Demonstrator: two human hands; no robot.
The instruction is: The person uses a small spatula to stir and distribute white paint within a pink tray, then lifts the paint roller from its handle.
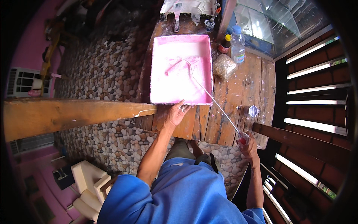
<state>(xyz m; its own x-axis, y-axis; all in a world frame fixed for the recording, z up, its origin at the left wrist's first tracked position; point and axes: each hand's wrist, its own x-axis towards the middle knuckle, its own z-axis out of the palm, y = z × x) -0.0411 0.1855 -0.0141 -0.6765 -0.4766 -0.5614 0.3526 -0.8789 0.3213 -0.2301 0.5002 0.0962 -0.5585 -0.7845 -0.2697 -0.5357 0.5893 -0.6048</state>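
Note:
A square paint tray (207, 74) with pink and white paint lies on the wooden table. The fingers of my left hand (176, 115) are closed on its near rim. My right hand (249, 148), near the table's right front corner, is wrapped round the red handle of a paint roller (218, 104). From there its long thin metal rod slants up and left over the tray's right wall. At the far end, the roller's paint-covered head (176, 66) rests in the tray and blends with the pink paint.
Right of the tray stand a clear plastic bottle (237, 44), a dark bottle with a yellow cap (224, 44) and a wrapped bundle (225, 67). A small round container (251, 111) sits near my right hand. A wooden beam (82, 115) juts in from the left. Behind is a brush in a cup (209, 25).

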